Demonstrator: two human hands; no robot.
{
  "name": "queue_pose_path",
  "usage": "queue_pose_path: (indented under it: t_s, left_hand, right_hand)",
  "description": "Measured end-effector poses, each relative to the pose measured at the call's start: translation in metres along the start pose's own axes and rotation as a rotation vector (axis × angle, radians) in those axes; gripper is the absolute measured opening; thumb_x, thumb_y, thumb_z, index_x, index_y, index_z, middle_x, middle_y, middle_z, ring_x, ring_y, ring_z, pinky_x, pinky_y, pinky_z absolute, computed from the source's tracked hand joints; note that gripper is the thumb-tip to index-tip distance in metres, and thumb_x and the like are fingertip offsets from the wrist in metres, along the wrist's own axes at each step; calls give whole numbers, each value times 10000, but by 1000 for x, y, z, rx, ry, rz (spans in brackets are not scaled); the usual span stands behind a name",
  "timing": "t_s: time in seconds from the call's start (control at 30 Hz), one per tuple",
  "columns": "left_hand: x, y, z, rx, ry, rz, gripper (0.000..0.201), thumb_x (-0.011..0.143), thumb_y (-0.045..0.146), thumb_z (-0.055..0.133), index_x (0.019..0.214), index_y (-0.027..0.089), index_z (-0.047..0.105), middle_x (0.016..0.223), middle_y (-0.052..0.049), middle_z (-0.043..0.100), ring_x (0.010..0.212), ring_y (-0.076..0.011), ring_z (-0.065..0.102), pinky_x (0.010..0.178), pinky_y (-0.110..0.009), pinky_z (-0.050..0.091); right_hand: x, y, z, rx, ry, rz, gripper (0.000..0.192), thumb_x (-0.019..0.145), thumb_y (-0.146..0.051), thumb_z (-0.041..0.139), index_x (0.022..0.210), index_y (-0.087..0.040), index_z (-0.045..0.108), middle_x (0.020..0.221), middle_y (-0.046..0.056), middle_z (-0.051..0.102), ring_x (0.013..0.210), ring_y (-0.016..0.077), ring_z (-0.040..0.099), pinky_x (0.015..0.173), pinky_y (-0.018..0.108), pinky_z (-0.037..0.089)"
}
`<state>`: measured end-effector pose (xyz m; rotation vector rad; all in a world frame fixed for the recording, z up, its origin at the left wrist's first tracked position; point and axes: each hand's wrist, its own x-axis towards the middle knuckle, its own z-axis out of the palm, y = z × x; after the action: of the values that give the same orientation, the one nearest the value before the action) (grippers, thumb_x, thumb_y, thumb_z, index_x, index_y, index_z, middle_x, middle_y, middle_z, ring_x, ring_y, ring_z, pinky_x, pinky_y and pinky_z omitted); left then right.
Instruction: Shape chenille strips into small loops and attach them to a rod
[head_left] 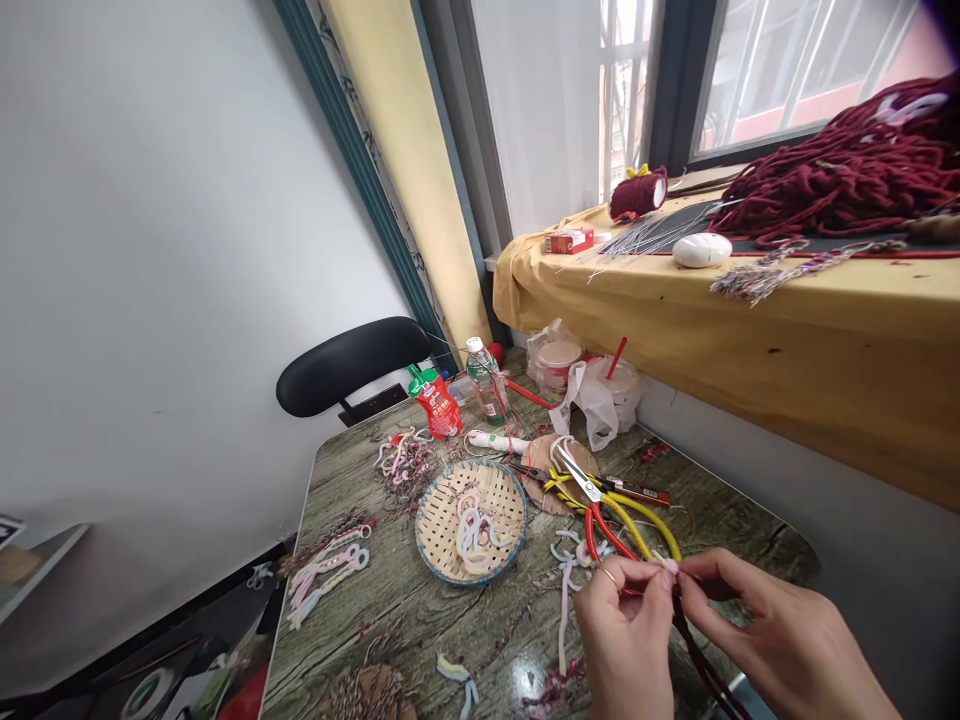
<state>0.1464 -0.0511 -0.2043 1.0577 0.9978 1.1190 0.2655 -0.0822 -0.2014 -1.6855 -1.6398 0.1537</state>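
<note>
At the lower right, my left hand and my right hand meet fingertip to fingertip. Both pinch a small pale pastel yarn piece; its exact shape is mostly covered by the fingers. Dark red yarn strands hang down between the hands. Just beyond the fingers lie red-handled scissors and yellow-handled pliers. Left of them on the table are pastel yarn scraps. A round woven basket holds several pastel yarn loops.
On the table stand a red pouch, a plastic bottle and bagged cups. Yarn bundles lie at its left. A yellow-covered ledge at right bears a dark red yarn heap. A black chair stands behind.
</note>
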Motion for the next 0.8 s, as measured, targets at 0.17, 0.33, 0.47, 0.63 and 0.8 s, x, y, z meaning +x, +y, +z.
queue_pose_path:
  t_s: [0.17, 0.33, 0.47, 0.63, 0.8]
  left_hand:
    - [1, -1, 7, -38, 63, -18, 113, 677, 223, 673, 684, 120, 627, 668, -89, 678, 611, -172, 636, 589, -256, 515]
    - [0, -2, 9, 14, 70, -33, 144, 665, 250, 679, 651, 117, 624, 632, -96, 677, 577, -171, 624, 548, -249, 496]
    - [-1, -6, 7, 23, 44, -44, 208, 695, 316, 659, 650, 115, 630, 631, -100, 679, 567, -165, 604, 532, -246, 476]
    - [-1, -3, 5, 56, 13, -73, 217, 706, 314, 640, 679, 101, 670, 628, -100, 687, 567, -170, 601, 528, -246, 471]
    - [-2, 12, 5, 110, -39, -97, 217, 728, 306, 618, 697, 100, 677, 658, -107, 705, 599, -185, 620, 562, -263, 493]
  right_hand:
    - [-1, 4, 2, 113, -41, 119, 261, 827, -461, 492, 753, -243, 616, 680, -18, 707, 574, 133, 662, 531, 170, 500]
    - [2, -5, -2, 173, -30, 202, 273, 795, -472, 510, 754, -230, 629, 696, -2, 708, 588, 145, 655, 559, 189, 495]
    - [3, -11, -4, 170, -14, 257, 265, 774, -469, 524, 728, -231, 631, 692, -6, 702, 610, 151, 654, 586, 200, 494]
    - [3, -4, -6, 112, -9, 134, 246, 788, -443, 530, 717, -233, 638, 653, -18, 701, 558, 143, 660, 540, 180, 511]
    - [5, 0, -6, 18, 17, -25, 217, 797, -399, 526, 717, -236, 645, 619, -31, 708, 505, 141, 669, 478, 165, 519]
